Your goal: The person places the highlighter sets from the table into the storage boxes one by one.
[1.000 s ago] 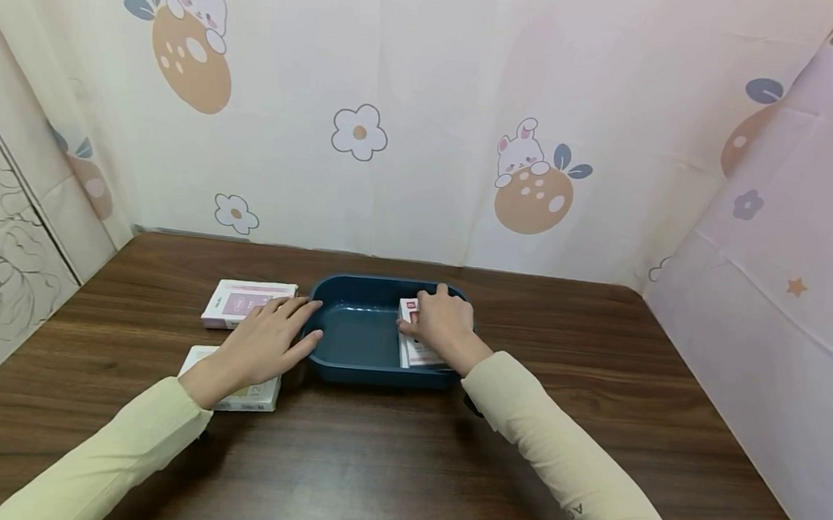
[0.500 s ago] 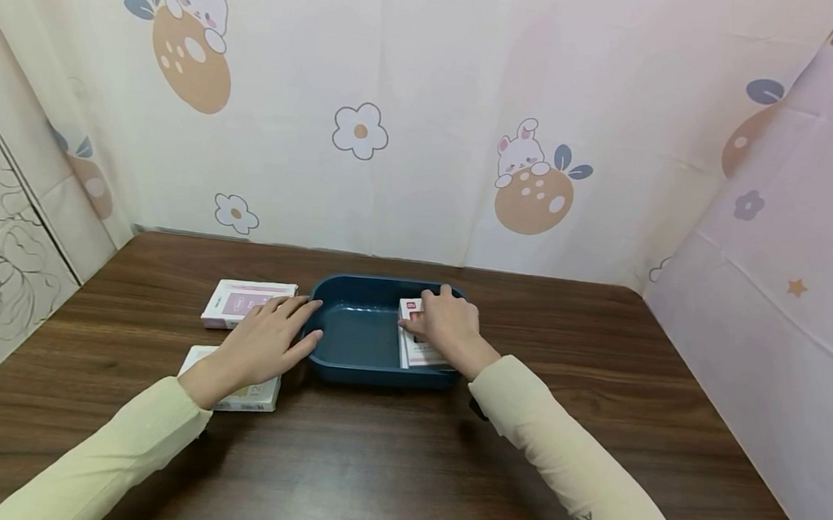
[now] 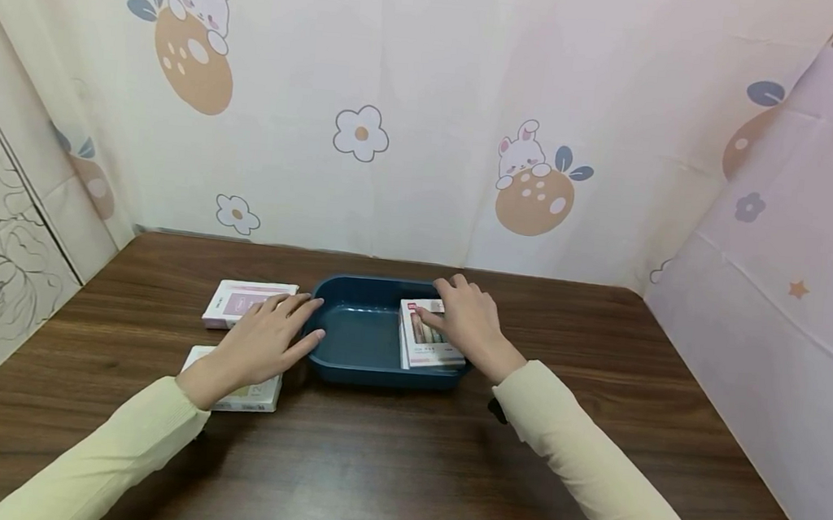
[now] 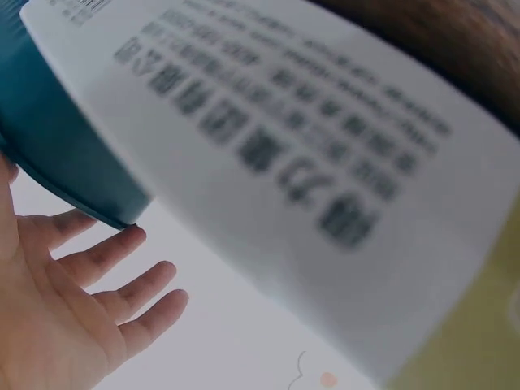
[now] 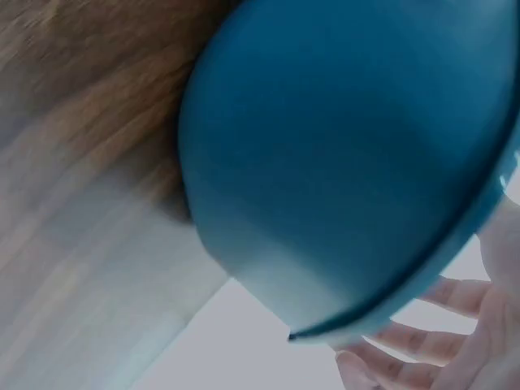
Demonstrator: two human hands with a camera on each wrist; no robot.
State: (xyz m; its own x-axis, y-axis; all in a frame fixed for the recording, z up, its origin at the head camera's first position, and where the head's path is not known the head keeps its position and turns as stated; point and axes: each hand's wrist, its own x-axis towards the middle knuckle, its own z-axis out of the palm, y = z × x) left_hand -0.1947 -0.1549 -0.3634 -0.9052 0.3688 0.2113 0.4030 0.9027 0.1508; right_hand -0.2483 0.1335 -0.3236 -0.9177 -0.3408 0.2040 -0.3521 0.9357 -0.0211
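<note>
A dark blue tray (image 3: 356, 374) stands on the table. In its right end lies a white box with a printed picture (image 3: 427, 351), and a second white edge shows along its left side. My left hand (image 3: 263, 342) has its fingers spread, fingertips at the tray's left rim; the left wrist view shows them extended by the blue wall. Over the right rim is my right hand (image 3: 473, 326), fingers loosely bent, thumb overlapping the box's top. In the right wrist view its fingers (image 5: 422, 341) appear beyond the tray's rim, gripping nothing.
Left of the tray lies a white and purple box (image 3: 244, 299). Nearer the front, a white box with a yellow-green patch (image 3: 259, 394) lies partly under my left wrist. A patterned curtain (image 3: 427, 130) hangs behind the brown wooden table (image 3: 371, 469).
My right hand has drawn back to the right, uncovering more of the picture box in the tray. The left hand, the tray and the boxes at left have stayed in place.
</note>
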